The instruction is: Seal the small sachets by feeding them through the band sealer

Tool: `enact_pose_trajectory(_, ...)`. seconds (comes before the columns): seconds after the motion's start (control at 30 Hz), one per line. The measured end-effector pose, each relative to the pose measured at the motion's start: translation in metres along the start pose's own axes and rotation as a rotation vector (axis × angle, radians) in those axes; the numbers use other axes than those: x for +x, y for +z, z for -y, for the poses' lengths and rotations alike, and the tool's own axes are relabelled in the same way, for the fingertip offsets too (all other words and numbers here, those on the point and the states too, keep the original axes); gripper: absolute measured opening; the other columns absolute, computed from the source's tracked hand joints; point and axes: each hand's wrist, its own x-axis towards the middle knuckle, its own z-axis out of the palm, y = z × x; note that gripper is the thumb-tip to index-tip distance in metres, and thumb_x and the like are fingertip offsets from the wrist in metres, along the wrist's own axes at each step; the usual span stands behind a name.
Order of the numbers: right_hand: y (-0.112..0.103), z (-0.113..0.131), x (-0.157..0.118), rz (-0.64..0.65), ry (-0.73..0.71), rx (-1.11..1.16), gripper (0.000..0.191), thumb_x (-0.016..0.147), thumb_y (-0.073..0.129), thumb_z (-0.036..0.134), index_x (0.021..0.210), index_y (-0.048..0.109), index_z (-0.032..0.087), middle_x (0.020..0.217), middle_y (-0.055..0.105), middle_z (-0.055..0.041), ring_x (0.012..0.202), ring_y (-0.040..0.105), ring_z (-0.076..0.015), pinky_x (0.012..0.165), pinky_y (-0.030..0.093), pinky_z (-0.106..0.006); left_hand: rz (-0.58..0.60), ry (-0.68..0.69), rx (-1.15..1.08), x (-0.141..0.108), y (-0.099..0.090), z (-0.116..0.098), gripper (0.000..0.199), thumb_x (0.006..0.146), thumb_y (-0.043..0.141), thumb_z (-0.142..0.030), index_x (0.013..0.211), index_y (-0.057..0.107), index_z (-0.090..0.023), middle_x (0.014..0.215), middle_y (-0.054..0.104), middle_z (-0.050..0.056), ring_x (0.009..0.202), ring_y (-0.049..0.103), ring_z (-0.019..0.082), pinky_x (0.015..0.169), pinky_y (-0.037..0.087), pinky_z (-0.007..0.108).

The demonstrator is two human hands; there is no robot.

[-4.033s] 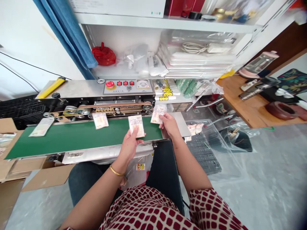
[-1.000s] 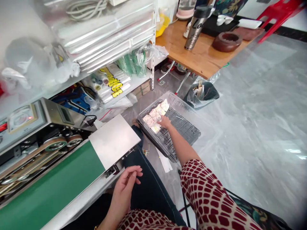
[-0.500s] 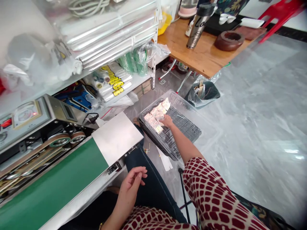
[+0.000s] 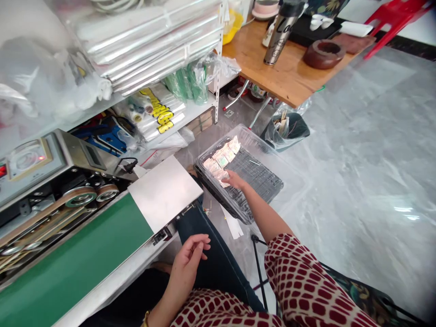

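The small, flat, pale packets with reddish and yellowish print (image 4: 223, 156) lie in a crowded, overlapping row along one side of a shallow black plastic tray (image 4: 262, 175), which has clear plastic sheeting around it and sits low, near the grey marbled floor (image 4: 354, 195). The right hand (image 4: 234, 180) reaches down to the end of the row nearest the body, its fingers at the packets; the fingertips are partly hidden, so I cannot tell whether they pinch one. The left hand (image 4: 189, 261) hangs loosely curled over the dark-trousered thigh, thumb close to the fingers, with nothing visible in its grasp. Beside it is the green flat conveyor belt (image 4: 88, 254), ending in a bare silver metal plate (image 4: 166, 195).

The packets look light and thin-walled, probably soft and a little slick, so they would likely bend or slide over one another under a careless grip. A gentle pinch between thumb and fingertips at a free edge should suit them best; squeezing the middle could crumple the wrapping, and overlapping neighbours might come along too.
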Motion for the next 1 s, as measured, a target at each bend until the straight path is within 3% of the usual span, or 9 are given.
enact_pose_trajectory(0.1,0.015,0.008,0.005,-0.012,0.053,-0.058,0.047,0.078,0.073,0.029,0.121,0.06,0.017,0.122,0.066,-0.0096,0.11,0.061,-0.0233,0.099,0.045,-0.036,0.033,0.009,0.015,-0.002,0.002,0.0,0.03,0.094,0.053,-0.045,0.109,0.069,-0.024,0.112,0.069,0.008,0.098,0.063,0.021,0.08,0.051,0.032)
enact_pose_trajectory(0.23,0.02,0.012,0.009,-0.063,0.113,-0.132,0.064,0.079,0.072,0.034,0.136,0.047,0.018,0.139,0.055,-0.0133,0.124,0.053,-0.0255,0.105,0.04,-0.037,0.012,0.019,0.016,-0.005,-0.003,0.004,0.031,0.095,0.052,-0.045,0.112,0.068,-0.024,0.115,0.068,0.008,0.1,0.063,0.021,0.081,0.051,0.032)
enact_pose_trajectory(0.43,0.021,0.017,0.001,-0.052,0.127,-0.208,0.042,0.077,0.074,0.038,0.111,0.062,0.016,0.123,0.063,-0.0141,0.121,0.054,-0.0282,0.1,0.041,-0.035,0.0,0.037,0.008,-0.011,-0.008,0.008,0.032,0.095,0.052,-0.045,0.112,0.067,-0.023,0.115,0.068,0.008,0.1,0.063,0.021,0.081,0.052,0.032)
enact_pose_trajectory(0.63,0.021,0.02,-0.026,-0.104,0.133,-0.137,0.039,0.084,0.067,0.039,0.116,0.057,0.018,0.111,0.069,-0.0103,0.107,0.062,-0.0261,0.093,0.045,-0.036,0.036,0.073,0.018,-0.023,-0.007,0.011,0.032,0.095,0.05,-0.045,0.111,0.067,-0.023,0.114,0.067,0.008,0.101,0.063,0.021,0.08,0.052,0.032)
enact_pose_trajectory(0.83,-0.012,0.037,-0.059,-0.192,0.083,-0.01,0.042,0.083,0.067,0.037,0.118,0.056,0.018,0.112,0.069,-0.0086,0.103,0.063,-0.0225,0.093,0.048,-0.036,-0.011,0.17,0.156,-0.034,-0.025,0.002,0.033,0.098,0.044,-0.044,0.113,0.065,-0.025,0.115,0.066,0.007,0.1,0.062,0.02,0.088,0.05,0.034)
enact_pose_trajectory(0.9,-0.032,0.057,-0.076,-0.229,0.0,0.133,0.046,0.081,0.069,0.04,0.119,0.056,0.017,0.113,0.07,-0.0084,0.103,0.064,-0.0226,0.096,0.048,-0.039,-0.055,0.287,0.23,-0.034,-0.035,-0.008,0.031,0.099,0.044,-0.041,0.114,0.065,-0.025,0.116,0.064,0.007,0.103,0.062,0.02,0.091,0.05,0.035)
enact_pose_trajectory(1.0,-0.065,0.11,-0.109,-0.228,-0.187,0.417,0.059,0.077,0.074,0.043,0.127,0.055,0.018,0.122,0.068,-0.0082,0.11,0.064,-0.0234,0.103,0.045,-0.042,-0.151,0.511,0.379,-0.028,-0.047,-0.033,0.028,0.098,0.049,-0.035,0.122,0.061,-0.029,0.127,0.059,0.007,0.11,0.06,0.021,0.1,0.046,0.038)
